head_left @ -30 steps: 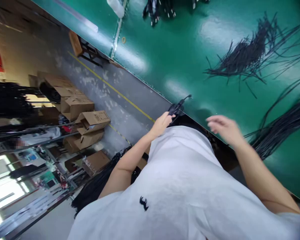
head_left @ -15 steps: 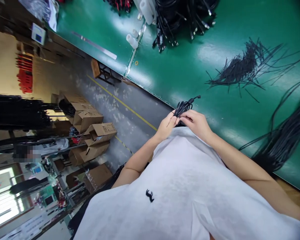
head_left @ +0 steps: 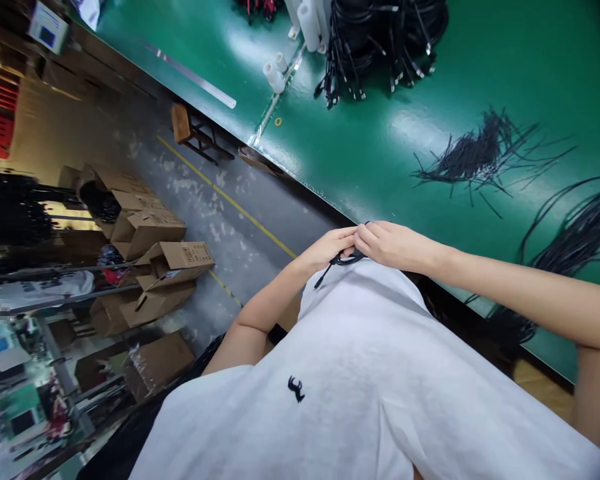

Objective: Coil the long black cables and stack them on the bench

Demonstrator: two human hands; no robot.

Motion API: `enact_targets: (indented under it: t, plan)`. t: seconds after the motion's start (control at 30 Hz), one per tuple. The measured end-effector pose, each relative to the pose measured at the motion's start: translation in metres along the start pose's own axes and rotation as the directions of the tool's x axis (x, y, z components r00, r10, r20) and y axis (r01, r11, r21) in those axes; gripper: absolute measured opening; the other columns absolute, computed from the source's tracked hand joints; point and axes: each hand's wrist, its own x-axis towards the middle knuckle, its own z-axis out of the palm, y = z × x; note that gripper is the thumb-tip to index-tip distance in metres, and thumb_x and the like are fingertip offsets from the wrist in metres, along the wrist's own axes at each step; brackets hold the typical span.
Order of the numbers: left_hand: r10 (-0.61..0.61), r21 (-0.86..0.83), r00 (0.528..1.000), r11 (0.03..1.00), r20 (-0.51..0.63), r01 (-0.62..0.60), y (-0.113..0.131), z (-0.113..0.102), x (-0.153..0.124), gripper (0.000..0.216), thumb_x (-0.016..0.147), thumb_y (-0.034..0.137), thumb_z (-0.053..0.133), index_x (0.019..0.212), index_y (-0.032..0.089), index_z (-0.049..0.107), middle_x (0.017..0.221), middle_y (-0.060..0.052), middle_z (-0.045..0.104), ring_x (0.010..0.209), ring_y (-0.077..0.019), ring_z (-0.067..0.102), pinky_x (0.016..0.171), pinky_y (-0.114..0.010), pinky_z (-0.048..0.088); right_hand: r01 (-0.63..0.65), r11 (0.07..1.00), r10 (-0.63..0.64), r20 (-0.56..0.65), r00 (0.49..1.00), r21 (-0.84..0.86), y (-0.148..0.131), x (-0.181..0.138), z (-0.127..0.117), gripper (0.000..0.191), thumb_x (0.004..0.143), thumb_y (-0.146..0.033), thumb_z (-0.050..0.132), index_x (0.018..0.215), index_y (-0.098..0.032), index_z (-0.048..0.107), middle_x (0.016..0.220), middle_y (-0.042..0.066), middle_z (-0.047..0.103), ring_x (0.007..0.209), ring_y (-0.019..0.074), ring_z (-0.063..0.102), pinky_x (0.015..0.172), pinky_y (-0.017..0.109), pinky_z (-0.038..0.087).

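Note:
Close against the white shirt, both hands meet around a coiled black cable. My left hand is closed on the coil from the left. My right hand grips it from the other side, its fingers bent over the top and touching the left fingertips. Most of the coil is hidden behind the fingers. One cable end with a small dark plug hangs out below the left hand. What the fingertips pinch between them is too small to make out.
The green table holds a pile of thin black strips, a loose bundle of long black cables, coiled cables with plugs, white bottles and a metal ruler. Cardboard boxes stand on the floor at left.
The coil has turned over: its plug end pointed up and right before and now hangs down and left. My right hand has wrapped over the top of it. The view has shifted slightly.

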Motion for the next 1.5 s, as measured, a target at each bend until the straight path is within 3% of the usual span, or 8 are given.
enact_targets:
  t: [0.43, 0.7, 0.9, 1.03, 1.13, 1.33, 1.4, 1.5]
  plan:
    - [-0.047, -0.116, 0.999, 0.992, -0.024, 0.044, 0.007, 0.006, 0.001, 0.022, 0.077, 0.026, 0.069, 0.068, 0.015, 0.052, 0.056, 0.003, 0.047, 0.053, -0.0068, 0.040, 0.054, -0.021, 0.033, 0.207, 0.968, -0.187, 0.138, 0.973, -0.143, 0.012, 0.019, -0.023, 0.028, 0.091, -0.004, 0.043, 0.082, -0.013, 0.068, 0.075, 0.008, 0.056, 0.069, 0.0189, 0.046, 0.058, 0.034, 0.023]
    - [0.203, 0.078, 0.977, 0.977, -0.069, -0.198, 0.037, -0.002, 0.022, 0.067, 0.074, 0.004, 0.048, 0.139, 0.021, 0.050, 0.098, -0.003, 0.071, 0.083, -0.0138, 0.062, 0.083, -0.030, 0.047, -0.202, 0.979, 0.177, 0.392, 0.903, 0.025, 0.048, 0.044, -0.033, 0.027, 0.090, -0.012, 0.039, 0.093, -0.007, 0.065, 0.083, 0.017, 0.064, 0.066, 0.0202, 0.056, 0.050, 0.030, 0.021]
    - [0.495, 0.926, 0.868, 0.348, -0.048, -0.147, 0.053, -0.013, 0.045, 0.032, 0.090, 0.027, 0.061, 0.118, 0.013, 0.063, 0.093, -0.013, 0.072, 0.098, -0.0285, 0.065, 0.092, -0.040, 0.041, -0.312, 0.950, 0.293, 0.427, 0.856, -0.024, 0.065, 0.052, -0.028, 0.028, 0.088, -0.009, 0.039, 0.101, -0.004, 0.063, 0.087, 0.018, 0.065, 0.072, 0.0228, 0.062, 0.051, 0.028, 0.023]
    - [0.543, 0.990, 0.827, 0.078, -0.144, 0.121, 0.056, 0.002, 0.056, 0.028, 0.096, 0.032, 0.052, 0.102, 0.009, 0.068, 0.084, -0.018, 0.072, 0.088, -0.0297, 0.068, 0.088, -0.041, 0.039, -0.362, 0.931, 0.351, 0.416, 0.839, -0.056, 0.071, 0.048, -0.014, 0.028, 0.088, -0.009, 0.036, 0.097, -0.006, 0.062, 0.087, 0.017, 0.063, 0.072, 0.0226, 0.059, 0.052, 0.027, 0.025]
    - [0.506, 0.973, 0.837, 0.198, -0.207, 0.120, 0.052, 0.012, 0.058, 0.028, 0.097, 0.028, 0.049, 0.091, 0.009, 0.069, 0.085, -0.017, 0.072, 0.089, -0.0276, 0.068, 0.088, -0.040, 0.041, -0.346, 0.935, 0.343, 0.430, 0.835, -0.073, 0.074, 0.044, -0.007, 0.027, 0.088, -0.008, 0.036, 0.093, -0.007, 0.062, 0.086, 0.016, 0.061, 0.072, 0.0222, 0.057, 0.053, 0.027, 0.024]
    - [0.052, 0.452, 0.998, 0.890, 0.031, -0.061, 0.033, 0.008, 0.036, 0.043, 0.096, 0.026, 0.049, 0.136, 0.012, 0.044, 0.093, -0.009, 0.074, 0.068, -0.0123, 0.062, 0.070, -0.028, 0.048, -0.222, 0.972, 0.235, 0.378, 0.896, -0.076, 0.075, 0.031, 0.006, 0.022, 0.091, -0.011, 0.041, 0.087, -0.008, 0.062, 0.082, 0.014, 0.059, 0.070, 0.0204, 0.052, 0.054, 0.029, 0.018]
    - [0.000, 0.511, 0.994, 0.858, 0.107, -0.054, 0.030, -0.001, 0.028, 0.038, 0.096, 0.025, 0.047, 0.132, 0.011, 0.050, 0.091, -0.010, 0.074, 0.070, -0.0140, 0.064, 0.072, -0.031, 0.050, -0.148, 0.986, 0.165, 0.346, 0.923, -0.075, 0.074, 0.028, 0.011, 0.023, 0.092, -0.009, 0.041, 0.083, -0.010, 0.063, 0.078, 0.012, 0.059, 0.068, 0.0191, 0.050, 0.053, 0.030, 0.016]
    - [0.357, 0.823, 0.934, 0.538, -0.024, -0.184, 0.031, -0.020, 0.027, 0.035, 0.090, 0.033, 0.059, 0.119, 0.013, 0.063, 0.109, -0.015, 0.072, 0.102, -0.0250, 0.066, 0.093, -0.042, 0.049, 0.009, 0.998, 0.008, 0.243, 0.970, -0.069, 0.071, 0.026, 0.012, 0.026, 0.094, -0.009, 0.041, 0.080, -0.012, 0.062, 0.076, 0.009, 0.059, 0.065, 0.0176, 0.047, 0.053, 0.032, 0.015]
